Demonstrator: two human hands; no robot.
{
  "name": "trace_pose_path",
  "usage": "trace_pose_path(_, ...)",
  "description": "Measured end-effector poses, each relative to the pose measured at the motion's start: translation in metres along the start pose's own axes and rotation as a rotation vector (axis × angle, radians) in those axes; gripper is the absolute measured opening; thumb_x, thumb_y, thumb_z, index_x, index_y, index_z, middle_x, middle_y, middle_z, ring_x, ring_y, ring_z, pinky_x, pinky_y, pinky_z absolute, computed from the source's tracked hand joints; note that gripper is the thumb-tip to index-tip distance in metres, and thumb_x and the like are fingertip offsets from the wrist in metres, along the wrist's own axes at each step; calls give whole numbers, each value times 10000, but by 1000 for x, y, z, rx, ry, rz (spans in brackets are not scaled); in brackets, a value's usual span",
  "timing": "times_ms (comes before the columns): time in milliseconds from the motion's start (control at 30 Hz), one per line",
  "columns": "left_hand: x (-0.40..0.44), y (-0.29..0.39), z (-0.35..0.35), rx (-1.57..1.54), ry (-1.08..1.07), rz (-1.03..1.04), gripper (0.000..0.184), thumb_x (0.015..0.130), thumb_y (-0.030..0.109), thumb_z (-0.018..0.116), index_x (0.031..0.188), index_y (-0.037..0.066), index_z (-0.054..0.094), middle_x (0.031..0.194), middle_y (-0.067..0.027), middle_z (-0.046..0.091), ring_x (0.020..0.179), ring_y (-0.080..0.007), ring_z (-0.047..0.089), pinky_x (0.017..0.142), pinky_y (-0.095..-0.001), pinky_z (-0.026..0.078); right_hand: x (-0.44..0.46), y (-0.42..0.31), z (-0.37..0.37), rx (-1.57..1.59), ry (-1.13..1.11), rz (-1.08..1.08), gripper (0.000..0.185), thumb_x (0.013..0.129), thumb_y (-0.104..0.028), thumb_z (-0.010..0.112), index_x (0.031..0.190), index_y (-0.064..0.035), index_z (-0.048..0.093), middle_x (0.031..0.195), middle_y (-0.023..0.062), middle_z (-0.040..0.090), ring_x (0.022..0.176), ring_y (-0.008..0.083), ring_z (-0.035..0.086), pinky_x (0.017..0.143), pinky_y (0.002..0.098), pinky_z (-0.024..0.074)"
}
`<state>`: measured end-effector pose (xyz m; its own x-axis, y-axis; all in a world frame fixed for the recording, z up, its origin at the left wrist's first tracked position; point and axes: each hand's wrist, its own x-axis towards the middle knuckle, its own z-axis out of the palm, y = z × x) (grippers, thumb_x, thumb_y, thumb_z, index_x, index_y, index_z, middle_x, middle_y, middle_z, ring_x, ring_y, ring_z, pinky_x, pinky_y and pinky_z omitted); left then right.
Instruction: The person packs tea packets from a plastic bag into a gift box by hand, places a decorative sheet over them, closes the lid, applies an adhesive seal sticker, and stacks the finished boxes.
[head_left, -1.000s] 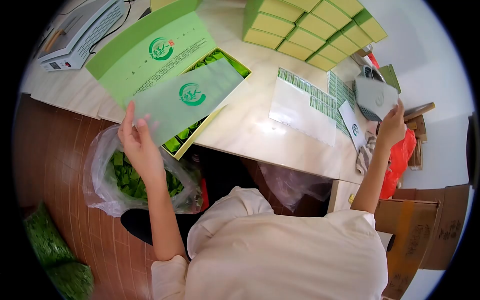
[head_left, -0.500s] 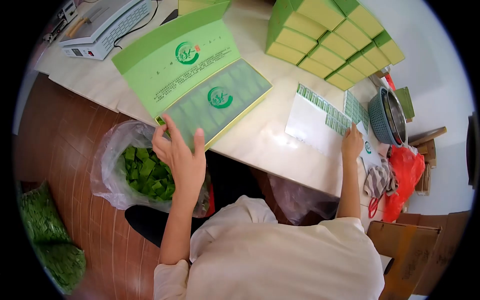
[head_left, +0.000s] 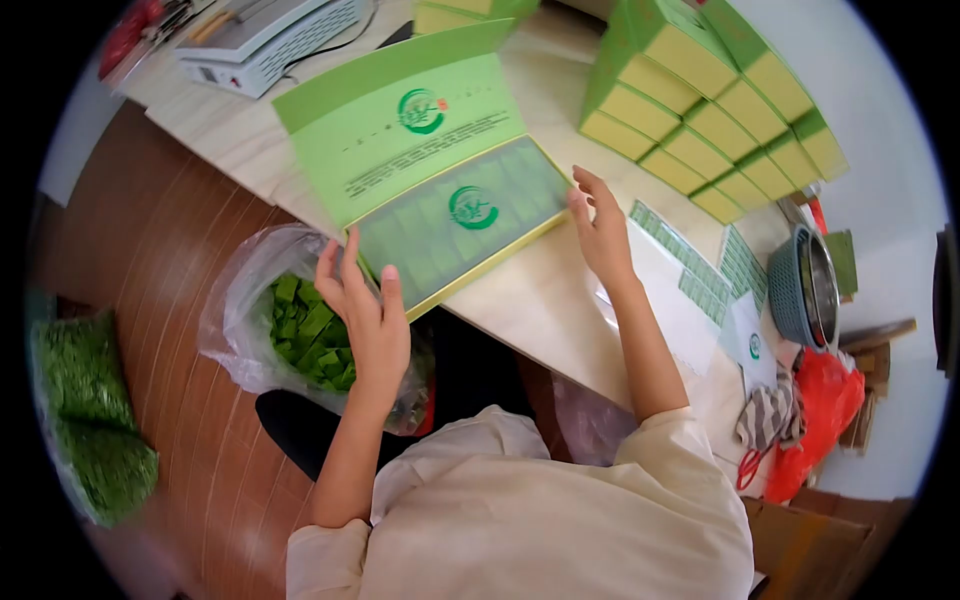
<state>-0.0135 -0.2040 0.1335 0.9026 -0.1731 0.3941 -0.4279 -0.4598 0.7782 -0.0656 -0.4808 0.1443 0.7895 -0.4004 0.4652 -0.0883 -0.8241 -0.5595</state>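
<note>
A green gift box (head_left: pixel 455 285) lies on the table with its printed lid (head_left: pixel 405 130) raised. A translucent sheet (head_left: pixel 520 205) bearing a round green logo covers green packets inside. My left hand (head_left: pixel 368 320) grips the box's left end, index finger at the corner and thumb over the front. At the opposite end is my right hand (head_left: pixel 602 232), fingers stretched out and thumb by the box edge; whether it touches is unclear. Sheets of green-and-white labels (head_left: pixel 700 285) lie right of that hand, beside a white sheet with a green logo (head_left: pixel 750 335).
Closed green boxes (head_left: pixel 700 130) are stacked at the back right. A blue basket (head_left: pixel 790 290) with a metal bowl (head_left: pixel 822 285) stands at right. Near my legs a clear bag (head_left: pixel 235 320) holds green packets (head_left: pixel 310 335). A white appliance (head_left: pixel 270 45) sits back left.
My right hand has left the label sheets and come left to the box's right end. My left hand stays at the box's left end. The view has shifted somewhat.
</note>
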Motion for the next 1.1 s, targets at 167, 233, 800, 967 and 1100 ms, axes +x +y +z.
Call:
trace_pose_path(167,3,-19,8,-473,6,-264,650,902,44,502,1442,18,140,1420,-174,205,1325,-294,293,1093,-414,255,9,12,16,360,-91,282,359,944,-231,541,1257,-58,517,946,144,664,798,168,588,766,284,462)
trace_pose_path(233,8,-23,7,-489,-48,-223,662,897,20,493,1446,19,124,1441,-172,207,1356,-289,258,1110,-395,233,-1,10,14,330,-98,386,343,946,-230,535,1241,-55,521,965,152,662,836,186,604,790,295,463)
trace_pose_path(800,135,-4,-50,-1054,-302,-261,561,1008,404,294,1417,20,312,1201,-155,548,1154,-246,504,1046,-363,332,74,34,-11,1352,-317,397,595,1019,-418,153,1360,8,389,1160,182,614,1180,263,515,1031,388,369)
trace_pose_path(967,78,3,-40,-139,-768,103,502,886,293,573,1339,90,491,1384,-92,481,1251,-238,474,1098,-396,290,47,18,-29,448,-496,136,748,983,-525,76,1261,1,530,1069,108,677,1239,248,471,1077,415,308)
trace_pose_path(1100,52,11,-32,140,-685,397,609,811,284,667,1363,126,464,1403,-107,449,1322,-243,394,1121,-442,235,14,2,-32,405,-445,-24,583,965,-478,346,1256,-16,550,1228,93,611,1328,280,375,1099,417,274)
